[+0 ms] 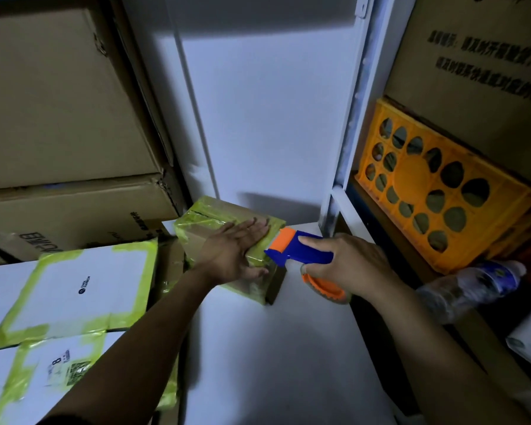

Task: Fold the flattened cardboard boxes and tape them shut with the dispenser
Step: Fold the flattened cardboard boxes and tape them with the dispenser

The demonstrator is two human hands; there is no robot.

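1. The small cardboard box (215,214) sits at centre frame on the white surface (273,348), near the wall corner, already banded in yellow-green tape. It looks light and fairly stiff. The glossy tape is probably slick, so pressing down from above should hold it better than pinching its sides.
2. The left hand (233,250) lies flat on the box top, fingers straight and slightly spread, pinning it.
3. The right hand (353,265) wraps its fingers round the handle of the blue-and-orange dispenser (301,254), whose orange nose meets the box's right edge. The dispenser seems rigid, and the handle is the natural hold.
4. Further out are white taped parcels (80,286) at lower left, brown cartons (59,102) at upper left, and an orange crate (436,191) and a plastic bottle (469,286) at right.
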